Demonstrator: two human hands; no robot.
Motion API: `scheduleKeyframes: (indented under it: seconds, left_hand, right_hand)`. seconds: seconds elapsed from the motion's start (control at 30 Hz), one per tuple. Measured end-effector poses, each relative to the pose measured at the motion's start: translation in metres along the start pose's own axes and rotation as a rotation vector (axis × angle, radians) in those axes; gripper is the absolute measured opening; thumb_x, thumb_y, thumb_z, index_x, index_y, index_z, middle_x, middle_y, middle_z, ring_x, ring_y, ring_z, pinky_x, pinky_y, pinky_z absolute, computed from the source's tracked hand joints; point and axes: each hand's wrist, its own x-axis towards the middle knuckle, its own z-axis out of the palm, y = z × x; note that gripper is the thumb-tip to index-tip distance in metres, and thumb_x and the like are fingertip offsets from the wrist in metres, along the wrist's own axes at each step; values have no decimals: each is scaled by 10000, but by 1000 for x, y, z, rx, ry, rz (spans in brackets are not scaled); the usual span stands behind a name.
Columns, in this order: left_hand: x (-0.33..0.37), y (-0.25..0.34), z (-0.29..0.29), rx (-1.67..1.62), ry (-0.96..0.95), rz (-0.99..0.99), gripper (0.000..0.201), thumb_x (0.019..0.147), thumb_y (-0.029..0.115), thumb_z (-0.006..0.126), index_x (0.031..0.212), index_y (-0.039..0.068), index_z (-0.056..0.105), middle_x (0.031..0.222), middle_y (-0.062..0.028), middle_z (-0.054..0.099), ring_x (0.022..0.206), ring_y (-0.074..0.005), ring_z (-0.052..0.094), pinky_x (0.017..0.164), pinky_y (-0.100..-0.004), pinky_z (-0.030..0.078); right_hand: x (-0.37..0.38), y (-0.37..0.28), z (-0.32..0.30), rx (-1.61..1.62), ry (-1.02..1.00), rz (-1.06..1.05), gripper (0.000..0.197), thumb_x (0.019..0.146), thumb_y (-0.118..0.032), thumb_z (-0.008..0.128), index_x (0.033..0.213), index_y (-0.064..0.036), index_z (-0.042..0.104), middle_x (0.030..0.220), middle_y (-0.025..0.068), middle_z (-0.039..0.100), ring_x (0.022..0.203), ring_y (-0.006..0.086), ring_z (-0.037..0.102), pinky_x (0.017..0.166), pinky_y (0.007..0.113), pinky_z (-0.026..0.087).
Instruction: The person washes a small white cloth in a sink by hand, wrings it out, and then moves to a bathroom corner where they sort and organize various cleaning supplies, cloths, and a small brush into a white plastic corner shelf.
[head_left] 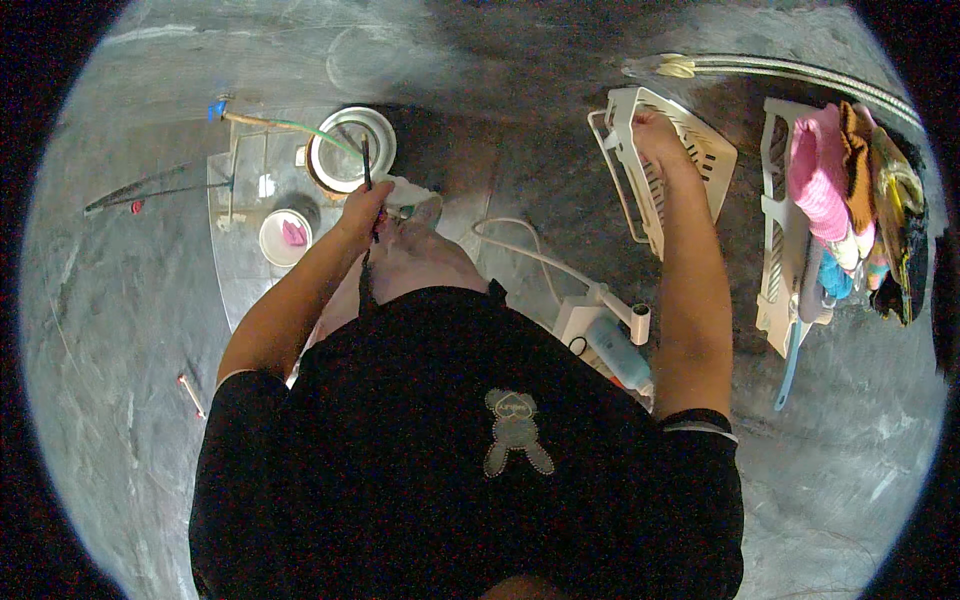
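My left hand (368, 212) is closed around a thin black stick (366, 160), which points upward in front of a round white pot or bucket (378, 118). What the stick's end is like is too unclear to tell. On the right, my right hand (655, 140) reaches to a cream-white slotted plastic rack (712, 150), its fingers curled at the inner side. The rack stands tilted, with a rail along its left side. My fingertips are partly hidden there.
A white cup (284, 240) with something pink inside stands at left, near a green hose (325, 134). A second white rack (775, 220) holds bunched cloths (820, 180) and a blue-handled tool (788, 370). A bluish bottle (618, 350) sits by a white shower-like fitting (608, 298).
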Motion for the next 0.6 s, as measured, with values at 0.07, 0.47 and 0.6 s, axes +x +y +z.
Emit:
scheduleKeyframes:
  seconds: [0.07, 0.47, 0.6]
  left_hand:
    - [-8, 7, 5, -8, 11, 6, 214, 789, 247, 601, 822, 73, 480, 555, -5, 420, 391, -101, 360, 343, -240, 286]
    - [-15, 15, -1, 29, 18, -33, 226, 790, 270, 592, 847, 93, 463, 587, 4, 414, 452, -89, 364, 376, -247, 292]
    - [-6, 21, 3, 49, -3, -70, 228, 796, 273, 587, 853, 113, 436, 594, 2, 407, 464, -100, 368, 381, -248, 287]
  right_hand:
    - [-20, -18, -13, 31, -50, 73, 198, 769, -215, 612, 768, -17, 618, 596, -10, 548, 451, 75, 454, 392, 229, 346]
    - [-39, -9, 3, 240, 487, -357, 164, 775, -97, 634, 931, -50, 648, 755, -14, 608, 669, 52, 520, 647, 197, 431]
    - [-37, 55, -23, -34, 657, 48, 172, 776, -125, 633, 932, -54, 638, 735, -8, 597, 682, 74, 526, 636, 226, 439]
